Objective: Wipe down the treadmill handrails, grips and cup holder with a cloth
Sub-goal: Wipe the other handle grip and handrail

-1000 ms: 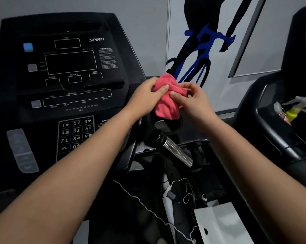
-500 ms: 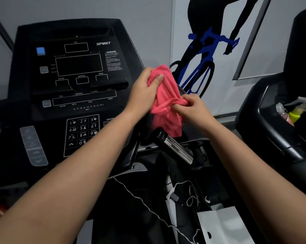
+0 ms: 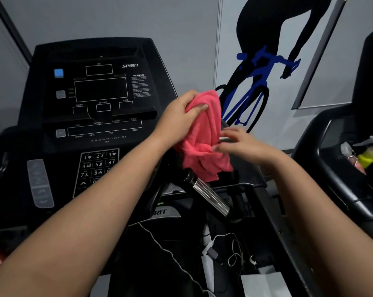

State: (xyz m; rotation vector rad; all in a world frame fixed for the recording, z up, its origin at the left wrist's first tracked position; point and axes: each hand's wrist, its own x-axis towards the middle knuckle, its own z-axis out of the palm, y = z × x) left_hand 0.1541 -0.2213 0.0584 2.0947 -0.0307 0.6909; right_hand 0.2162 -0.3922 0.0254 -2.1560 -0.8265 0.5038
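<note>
A person's left hand point(image 3: 179, 116) grips the top of a pink cloth point(image 3: 204, 142), thumb pressed across its folds, holding it beside the treadmill console point(image 3: 99, 93) and above the chrome grip point(image 3: 211, 198). The blurred right hand point(image 3: 243, 144) reaches the cloth's lower part; whether its fingers pinch it is unclear.

A grey wall point(image 3: 181, 24) bears a black-and-blue cyclist mural point(image 3: 267, 28); another black machine point(image 3: 327, 151) stands right.
</note>
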